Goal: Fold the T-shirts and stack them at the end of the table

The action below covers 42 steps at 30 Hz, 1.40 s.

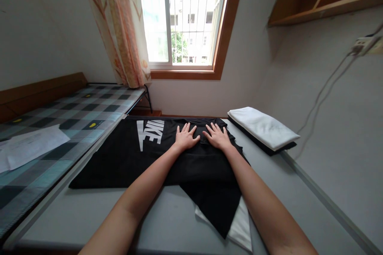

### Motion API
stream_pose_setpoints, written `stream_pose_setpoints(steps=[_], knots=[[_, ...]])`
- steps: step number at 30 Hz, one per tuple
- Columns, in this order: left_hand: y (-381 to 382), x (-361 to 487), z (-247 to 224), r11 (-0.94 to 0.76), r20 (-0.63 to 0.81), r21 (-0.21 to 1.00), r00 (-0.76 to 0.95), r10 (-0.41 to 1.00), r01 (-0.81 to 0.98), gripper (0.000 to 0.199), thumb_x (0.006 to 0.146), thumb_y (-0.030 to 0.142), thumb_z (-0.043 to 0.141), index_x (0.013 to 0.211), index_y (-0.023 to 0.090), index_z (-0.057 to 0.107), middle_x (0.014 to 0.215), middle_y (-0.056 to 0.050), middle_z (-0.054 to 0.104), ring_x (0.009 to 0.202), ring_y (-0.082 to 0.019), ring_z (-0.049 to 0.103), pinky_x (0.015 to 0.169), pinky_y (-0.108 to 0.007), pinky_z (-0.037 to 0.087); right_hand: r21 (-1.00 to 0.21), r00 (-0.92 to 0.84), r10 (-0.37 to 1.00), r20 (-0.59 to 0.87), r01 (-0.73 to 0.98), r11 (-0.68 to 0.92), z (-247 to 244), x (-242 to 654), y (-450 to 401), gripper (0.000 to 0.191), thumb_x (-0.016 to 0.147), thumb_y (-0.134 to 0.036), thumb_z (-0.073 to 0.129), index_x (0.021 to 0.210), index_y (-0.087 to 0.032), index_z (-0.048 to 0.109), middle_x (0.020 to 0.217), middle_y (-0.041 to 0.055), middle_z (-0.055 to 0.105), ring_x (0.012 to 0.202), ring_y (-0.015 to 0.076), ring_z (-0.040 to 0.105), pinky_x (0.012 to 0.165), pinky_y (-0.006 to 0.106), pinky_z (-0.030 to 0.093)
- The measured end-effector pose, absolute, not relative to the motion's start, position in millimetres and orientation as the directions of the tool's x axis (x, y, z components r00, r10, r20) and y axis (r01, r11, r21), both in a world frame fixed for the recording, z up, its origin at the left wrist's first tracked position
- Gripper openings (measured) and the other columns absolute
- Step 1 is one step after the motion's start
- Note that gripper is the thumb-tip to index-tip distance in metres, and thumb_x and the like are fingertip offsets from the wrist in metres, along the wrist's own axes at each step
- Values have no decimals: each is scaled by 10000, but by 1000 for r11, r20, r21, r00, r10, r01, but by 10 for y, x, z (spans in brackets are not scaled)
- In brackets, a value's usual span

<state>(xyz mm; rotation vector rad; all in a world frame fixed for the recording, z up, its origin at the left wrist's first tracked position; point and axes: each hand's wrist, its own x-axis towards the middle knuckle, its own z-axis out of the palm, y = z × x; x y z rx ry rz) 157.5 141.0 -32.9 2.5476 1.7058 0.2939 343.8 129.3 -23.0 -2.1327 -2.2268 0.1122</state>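
A black garment (116, 163) with white NIKE lettering lies spread sideways on the light grey table (167, 215). Both hands rest palm down on its far right part, fingers spread. My left hand (186, 137) is just right of the lettering, and my right hand (218, 136) lies a short way from it, near the garment's uneven right edge. Neither hand grips anything. A black corner hangs toward me between my forearms, with white cloth (241, 223) showing from under it.
Folded white cloth (263, 125) sits on folded black cloth (277, 151) at the table's back right. To the left, a bed with a checked cover (72, 107) holds paper sheets (36, 145). A curtain (124, 28) hangs by the window. Cables (321, 87) run down the right wall.
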Motion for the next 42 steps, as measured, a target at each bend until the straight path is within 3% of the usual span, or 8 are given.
stream_pose_setpoints(steps=[6, 11, 16, 20, 28, 35, 38, 42], knots=[[1425, 1572, -338, -388, 116, 161, 373, 921, 907, 712, 902, 663, 294, 1516, 304, 314, 1607, -75, 226, 1486, -274, 165, 1180, -568, 92, -95, 54, 998, -22, 994, -56, -227, 3502, 1289, 693, 962, -622, 155, 1550, -264, 234, 1629, 57, 149, 1485, 250, 136, 1172, 548, 88], [1419, 1566, -348, -402, 143, 181, 381, 914, 897, 688, 907, 654, 317, 1496, 302, 359, 1599, -67, 257, 1483, -283, 174, 1178, -574, 111, -131, 66, 991, 117, 990, -51, -258, 3554, 1292, 614, 989, -537, 216, 1509, -242, 351, 1583, 64, 304, 1451, 255, 235, 1160, 515, 176], [1428, 1541, -315, -366, 235, 269, 308, 922, 891, 620, 943, 597, 324, 1459, 269, 427, 1581, -66, 307, 1475, -263, 203, 1175, -496, 212, -164, 128, 967, 221, 982, -93, -269, 3669, 1321, 517, 993, -368, 285, 1460, -211, 443, 1522, 70, 418, 1384, 264, 346, 1119, 422, 289], [1524, 1471, -283, -313, 215, 301, 256, 943, 901, 598, 943, 541, 394, 1448, 226, 446, 1550, -89, 368, 1445, -270, 284, 1154, -431, 269, -186, 146, 965, 218, 977, -105, -277, 3722, 1340, 501, 970, -331, 344, 1440, -214, 470, 1502, 65, 448, 1358, 270, 371, 1098, 421, 325], [1987, 722, -233, -185, 190, 187, 150, 970, 965, 562, 961, 538, 342, 1404, 222, 482, 1516, -109, 415, 1396, -284, 350, 1103, -439, 309, -206, 149, 966, 211, 973, -105, -276, 3728, 1339, 484, 960, -345, 365, 1412, -241, 500, 1475, 78, 472, 1300, 279, 428, 1053, 435, 374], [2209, -332, -70, -51, 150, 60, 41, 988, 997, 418, 893, 267, 409, 1266, 171, 572, 1308, -172, 571, 1201, -336, 494, 963, -482, 366, -174, 143, 966, 217, 979, -106, -296, 3707, 1347, 538, 950, -326, 331, 1479, -265, 407, 1514, 46, 426, 1351, 298, 340, 1083, 458, 324], [2235, -568, -20, -49, 166, 26, 44, 985, 998, 410, 836, 237, 461, 1220, 193, 596, 1247, -155, 600, 1160, -329, 503, 955, -476, 340, -159, 145, 964, 222, 981, -111, -314, 3706, 1360, 567, 946, -309, 312, 1510, -268, 349, 1521, 31, 417, 1380, 314, 274, 1107, 483, 267], [2260, -725, 19, -123, 179, -3, 121, 976, 992, 362, 801, 239, 498, 1128, 231, 654, 1142, -109, 649, 1110, -305, 525, 945, -453, 319, -172, 148, 953, 265, 980, -104, -312, 3722, 1371, 557, 940, -251, 299, 1490, -258, 387, 1432, 72, 506, 1305, 298, 348, 1064, 455, 287]])
